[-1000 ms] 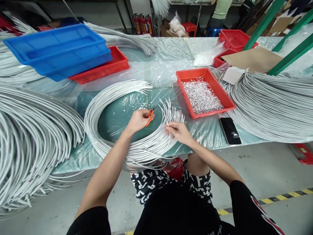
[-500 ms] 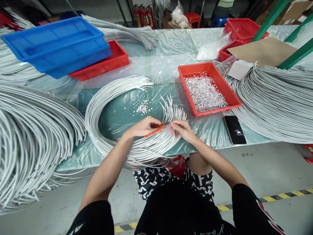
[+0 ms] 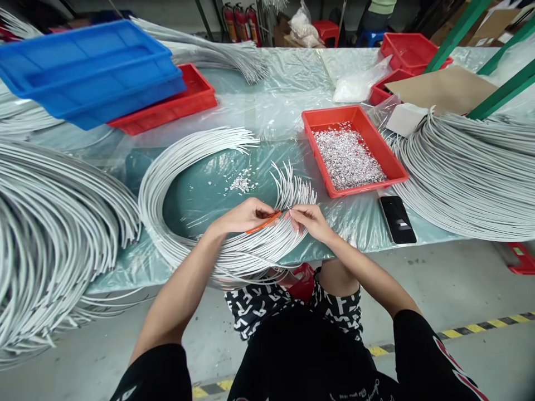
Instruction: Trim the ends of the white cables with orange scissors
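My left hand point(image 3: 249, 215) is closed around an orange-handled tool point(image 3: 264, 223), whose dark tip points right. Just beyond that tip, the fingers of my right hand point(image 3: 308, 218) are pinched together at the cable ends; which strand they hold is too small to tell. Both hands are over a curved bundle of white cables point(image 3: 156, 195). Behind them, the loose cable ends fan upward. Small silvery pieces point(image 3: 241, 182) lie scattered on the table inside the curve. A red tray point(image 3: 355, 150) holds many more such pieces.
A black phone point(image 3: 398, 220) lies at the table's front edge. Large cable bundles lie at the far left point(image 3: 62, 223) and right point(image 3: 472, 172). Blue trays point(image 3: 92, 67) rest on a red one at the back left. Green posts point(image 3: 457, 36) stand at the right.
The view has shifted slightly, so the table and its contents appear a little further left. Both hands keep nearly the same pose, with the orange tool still in my left hand.
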A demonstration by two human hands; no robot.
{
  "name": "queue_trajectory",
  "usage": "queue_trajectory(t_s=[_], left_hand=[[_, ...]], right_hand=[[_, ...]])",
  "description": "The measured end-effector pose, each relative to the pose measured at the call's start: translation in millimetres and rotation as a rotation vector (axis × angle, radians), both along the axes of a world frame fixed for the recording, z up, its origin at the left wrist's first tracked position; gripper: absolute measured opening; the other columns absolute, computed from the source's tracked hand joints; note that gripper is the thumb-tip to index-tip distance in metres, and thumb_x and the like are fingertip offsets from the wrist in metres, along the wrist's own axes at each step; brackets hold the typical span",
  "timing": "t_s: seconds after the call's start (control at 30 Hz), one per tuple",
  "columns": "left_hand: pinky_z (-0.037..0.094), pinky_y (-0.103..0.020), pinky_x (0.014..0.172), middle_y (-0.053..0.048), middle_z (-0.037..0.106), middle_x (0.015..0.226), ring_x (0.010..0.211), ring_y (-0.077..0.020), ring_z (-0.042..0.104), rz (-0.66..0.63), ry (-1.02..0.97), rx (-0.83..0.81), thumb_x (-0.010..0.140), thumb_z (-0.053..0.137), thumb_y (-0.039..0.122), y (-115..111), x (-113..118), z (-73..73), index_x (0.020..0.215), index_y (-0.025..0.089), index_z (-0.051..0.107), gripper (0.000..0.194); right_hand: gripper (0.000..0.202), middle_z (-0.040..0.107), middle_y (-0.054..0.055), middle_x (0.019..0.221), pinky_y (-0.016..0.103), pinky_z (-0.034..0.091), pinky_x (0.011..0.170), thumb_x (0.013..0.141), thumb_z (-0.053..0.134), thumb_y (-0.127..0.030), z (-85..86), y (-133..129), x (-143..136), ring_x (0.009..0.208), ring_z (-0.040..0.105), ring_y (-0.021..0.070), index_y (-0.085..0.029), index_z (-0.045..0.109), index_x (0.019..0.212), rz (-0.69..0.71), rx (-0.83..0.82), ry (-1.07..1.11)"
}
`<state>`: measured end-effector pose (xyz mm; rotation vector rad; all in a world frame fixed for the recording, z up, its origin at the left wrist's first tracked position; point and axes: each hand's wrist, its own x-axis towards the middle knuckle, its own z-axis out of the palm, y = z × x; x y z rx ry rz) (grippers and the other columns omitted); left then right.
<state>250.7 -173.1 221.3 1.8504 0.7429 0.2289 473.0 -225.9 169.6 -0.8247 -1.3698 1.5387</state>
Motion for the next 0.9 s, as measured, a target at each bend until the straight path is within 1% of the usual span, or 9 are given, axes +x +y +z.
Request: queue_trajectory(t_s=[0.27,0.37,0.47,0.57,0.73,0.9], left_hand=[[0.026,-0.019,0.046,0.004,0.042,0.055,0.052,-0.0061,0.032,-0.019,0.036,0.039,0.089,0.065,0.044,0.4,-2.2,-3.3,0.066,0.012,0.065,0.039],[0.026,-0.019,0.045,0.004,0.044,0.055,0.051,-0.0062,0.033,-0.010,0.043,0.037,0.089,0.064,0.045,1.0,-2.9,-4.2,0.069,0.013,0.068,0.039],[0.027,-0.020,0.045,0.003,0.045,0.056,0.051,-0.0065,0.033,0.006,0.056,0.014,0.088,0.066,0.045,1.3,-3.6,-4.1,0.071,0.013,0.070,0.036],[0.027,-0.020,0.046,0.003,0.045,0.056,0.051,-0.0066,0.033,0.009,0.067,-0.018,0.086,0.067,0.044,0.6,-4.2,-2.8,0.071,0.013,0.070,0.035],[0.026,-0.019,0.046,0.004,0.041,0.056,0.052,-0.0065,0.032,0.014,0.075,-0.053,0.083,0.071,0.044,-1.1,-2.9,1.9,0.065,0.013,0.063,0.037],[0.022,-0.020,0.045,0.004,0.036,0.055,0.052,-0.0062,0.029,0.020,0.102,-0.069,0.082,0.071,0.045,-1.6,-0.6,5.5,0.060,0.014,0.055,0.041]], right_hand=[[0.041,0.051,-0.005,0.053,0.020,0.042,0.041,0.091,0.062,-0.055,-4.2,2.1,0.5,0.046,0.048,0.0091,-0.015,0.072,0.088,0.052,0.026,0.014],[0.040,0.053,-0.004,0.056,0.020,0.044,0.042,0.091,0.063,-0.054,-1.3,3.1,2.0,0.048,0.050,0.0095,-0.015,0.072,0.087,0.071,0.008,0.018],[0.037,0.059,-0.002,0.061,0.021,0.046,0.045,0.089,0.066,-0.053,2.9,3.6,3.3,0.054,0.055,0.0109,-0.016,0.071,0.088,0.082,-0.037,0.036],[0.037,0.060,-0.002,0.063,0.020,0.045,0.045,0.088,0.068,-0.053,3.1,2.9,3.1,0.055,0.055,0.0109,-0.016,0.070,0.087,0.063,-0.046,0.048],[0.042,0.060,-0.003,0.062,0.021,0.040,0.042,0.084,0.071,-0.057,-3.4,1.4,0.2,0.045,0.047,0.0079,-0.018,0.060,0.076,0.006,0.002,0.014],[0.042,0.058,-0.003,0.060,0.021,0.034,0.041,0.084,0.072,-0.056,-4.9,1.1,-2.1,0.043,0.042,0.0074,-0.019,0.056,0.075,-0.056,0.036,-0.028]])
